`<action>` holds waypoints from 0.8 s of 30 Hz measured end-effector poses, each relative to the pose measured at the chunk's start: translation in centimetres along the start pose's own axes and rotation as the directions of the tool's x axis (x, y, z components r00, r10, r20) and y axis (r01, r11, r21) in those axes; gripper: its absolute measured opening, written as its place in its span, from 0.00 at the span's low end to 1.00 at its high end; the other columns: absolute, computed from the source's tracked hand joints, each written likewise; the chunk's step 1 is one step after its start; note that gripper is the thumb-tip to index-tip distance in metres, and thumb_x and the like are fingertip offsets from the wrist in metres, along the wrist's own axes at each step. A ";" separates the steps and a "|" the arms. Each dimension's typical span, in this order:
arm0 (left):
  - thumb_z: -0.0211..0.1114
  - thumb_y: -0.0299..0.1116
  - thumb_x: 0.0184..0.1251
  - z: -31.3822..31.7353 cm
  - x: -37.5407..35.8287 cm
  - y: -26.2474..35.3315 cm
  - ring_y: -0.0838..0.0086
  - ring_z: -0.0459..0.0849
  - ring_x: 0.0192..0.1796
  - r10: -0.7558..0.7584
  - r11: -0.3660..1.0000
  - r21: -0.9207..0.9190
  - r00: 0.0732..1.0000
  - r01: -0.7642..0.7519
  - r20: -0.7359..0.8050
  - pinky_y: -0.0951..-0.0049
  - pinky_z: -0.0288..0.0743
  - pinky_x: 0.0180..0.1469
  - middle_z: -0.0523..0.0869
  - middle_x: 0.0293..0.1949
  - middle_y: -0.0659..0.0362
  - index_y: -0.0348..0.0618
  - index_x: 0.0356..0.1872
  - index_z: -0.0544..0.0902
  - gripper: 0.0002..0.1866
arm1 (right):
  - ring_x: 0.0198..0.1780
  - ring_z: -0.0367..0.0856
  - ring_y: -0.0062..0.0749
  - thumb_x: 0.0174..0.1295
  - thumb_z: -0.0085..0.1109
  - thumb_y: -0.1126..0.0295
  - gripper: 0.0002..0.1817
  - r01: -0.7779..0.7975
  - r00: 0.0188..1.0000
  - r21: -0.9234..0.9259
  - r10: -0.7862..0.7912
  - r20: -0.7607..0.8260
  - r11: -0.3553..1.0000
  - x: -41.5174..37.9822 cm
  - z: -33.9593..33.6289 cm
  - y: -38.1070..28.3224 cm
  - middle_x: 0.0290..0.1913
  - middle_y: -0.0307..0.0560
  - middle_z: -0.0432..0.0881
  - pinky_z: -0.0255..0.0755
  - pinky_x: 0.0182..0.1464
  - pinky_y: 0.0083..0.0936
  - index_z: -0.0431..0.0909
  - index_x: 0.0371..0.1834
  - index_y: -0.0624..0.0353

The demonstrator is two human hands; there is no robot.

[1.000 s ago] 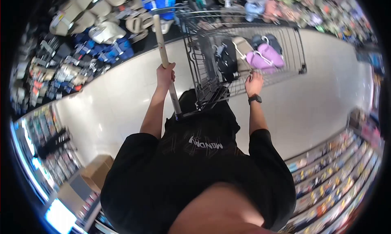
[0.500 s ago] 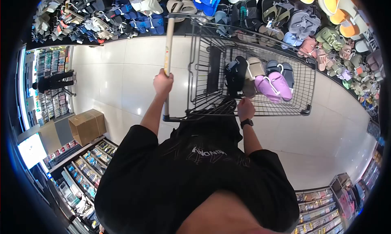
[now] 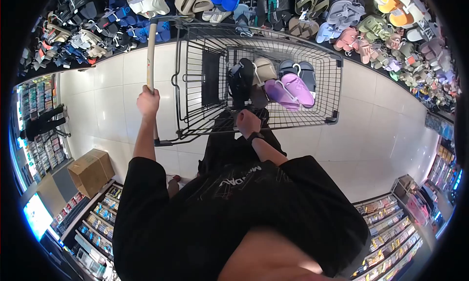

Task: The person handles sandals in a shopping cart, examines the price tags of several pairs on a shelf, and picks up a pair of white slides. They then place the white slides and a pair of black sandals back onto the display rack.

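Note:
My left hand [image 3: 148,102] is wrapped round the pale handle bar [image 3: 151,56] of a wire shopping cart [image 3: 273,39]. Fingers curled in, my right hand [image 3: 248,123] is closed over the cart's near side rim; whether it grips the rim or anything else is hidden. A dark watch [image 3: 254,136] is on that wrist. In the cart lie a pair of purple slippers [image 3: 298,89], dark grey slippers [image 3: 307,74], a beige slipper [image 3: 264,68] and black footwear [image 3: 240,80], some with white hangers.
Racks of slippers [image 3: 337,14] run along the far side, close to the cart. A cardboard box [image 3: 92,172] stands on the left. Shelves of small packaged goods [image 3: 391,229] are behind me on both sides. Another person [image 3: 46,122] is at the far left on the tiled floor [image 3: 376,119].
In view, the cart and both hands have shifted left. My right hand sits further back along the cart's side. My left hand has kept its hold on the handle.

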State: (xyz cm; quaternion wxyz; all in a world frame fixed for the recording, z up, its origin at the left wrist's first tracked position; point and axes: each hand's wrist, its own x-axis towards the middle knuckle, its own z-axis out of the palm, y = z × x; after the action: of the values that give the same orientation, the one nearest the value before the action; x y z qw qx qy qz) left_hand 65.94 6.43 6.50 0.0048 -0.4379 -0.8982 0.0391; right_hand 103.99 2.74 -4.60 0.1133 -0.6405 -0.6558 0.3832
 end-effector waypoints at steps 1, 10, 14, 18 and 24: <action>0.64 0.42 0.59 -0.2 0.2 0.1 0.47 0.86 0.32 0.003 1.000 0.010 1.000 -0.003 0.002 0.50 0.80 0.38 0.86 0.27 0.45 0.42 0.37 0.76 0.14 | 0.38 0.82 0.52 0.59 0.55 0.66 0.07 0.061 0.998 0.017 -0.061 -0.003 0.998 -0.1 0.0 0.3 0.31 0.52 0.83 0.75 0.39 0.47 0.78 0.29 0.56; 0.63 0.43 0.59 -1.3 1.0 1.0 0.46 0.85 0.32 0.055 0.996 -0.070 0.998 -0.058 -0.041 0.49 0.79 0.38 0.86 0.28 0.44 0.42 0.34 0.76 0.14 | 0.39 0.80 0.50 0.54 0.56 0.68 0.06 0.246 0.966 -0.237 -0.258 -0.019 0.940 1.4 -6.4 9.2 0.30 0.51 0.82 0.74 0.41 0.47 0.77 0.25 0.57; 0.62 0.45 0.59 -1.3 1.4 0.9 0.46 0.86 0.32 0.050 0.997 -0.064 0.998 -0.053 -0.040 0.49 0.79 0.38 0.86 0.28 0.43 0.42 0.34 0.78 0.15 | 0.37 0.80 0.51 0.55 0.57 0.65 0.08 0.123 0.992 -0.389 -0.114 0.047 0.913 0.2 -8.7 13.2 0.27 0.53 0.81 0.74 0.39 0.46 0.79 0.25 0.57; 0.65 0.49 0.59 -2.3 1.6 1.8 0.48 0.86 0.32 0.015 0.997 -0.074 0.997 -0.021 -0.078 0.52 0.79 0.37 0.86 0.27 0.47 0.45 0.37 0.82 0.18 | 0.39 0.81 0.50 0.57 0.54 0.62 0.10 0.122 0.991 -0.389 -0.092 0.094 0.913 0.3 -9.5 13.2 0.30 0.49 0.82 0.73 0.41 0.46 0.78 0.26 0.55; 0.67 0.39 0.63 -0.2 1.6 2.9 0.61 0.82 0.31 0.098 0.924 -0.208 0.724 -0.322 -0.683 0.61 0.77 0.38 0.84 0.29 0.54 0.44 0.41 0.85 0.11 | 0.40 0.82 0.48 0.59 0.52 0.59 0.12 -0.013 0.965 -0.402 0.117 0.236 0.916 1.7 -10.2 12.7 0.31 0.48 0.84 0.74 0.41 0.46 0.78 0.29 0.54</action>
State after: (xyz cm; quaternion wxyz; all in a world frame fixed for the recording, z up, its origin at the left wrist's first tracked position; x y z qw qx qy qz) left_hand 67.25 9.43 6.49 0.2481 -0.5183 -0.7759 -0.2605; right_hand 119.83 6.50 -6.40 -0.1173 -0.6169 -0.7071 0.3251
